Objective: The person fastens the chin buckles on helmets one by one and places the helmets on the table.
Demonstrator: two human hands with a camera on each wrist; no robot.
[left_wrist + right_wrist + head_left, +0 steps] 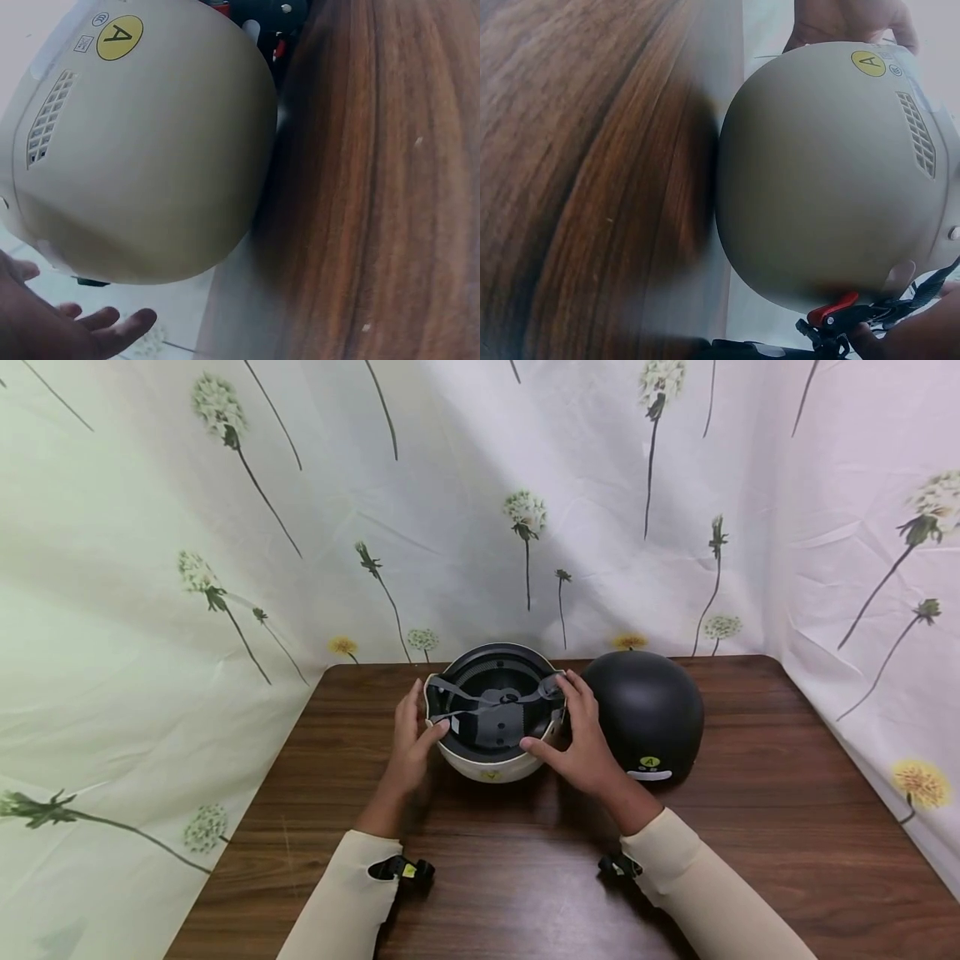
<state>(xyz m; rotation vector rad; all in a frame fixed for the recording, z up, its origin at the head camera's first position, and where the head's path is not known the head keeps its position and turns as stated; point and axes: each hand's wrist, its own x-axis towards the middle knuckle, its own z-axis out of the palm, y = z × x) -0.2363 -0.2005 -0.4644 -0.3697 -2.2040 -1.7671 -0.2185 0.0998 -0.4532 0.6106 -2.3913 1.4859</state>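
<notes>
A cream helmet lies upside down on the table, its dark padded inside facing up. Grey straps cross the opening. At its left side is my left hand, thumb over the rim and fingers loosely extended beside the shell; the left wrist view shows these fingers apart from the shell. My right hand holds the right rim, fingertips by the strap's round pad and thumb at the near edge. A black buckle with a red tab hangs outside the shell, close to the right hand.
A black helmet sits dome up just right of the cream one, close behind my right hand. The brown wooden table meets a white dandelion-print cloth at the back and sides. Small black cameras sit at both wrists.
</notes>
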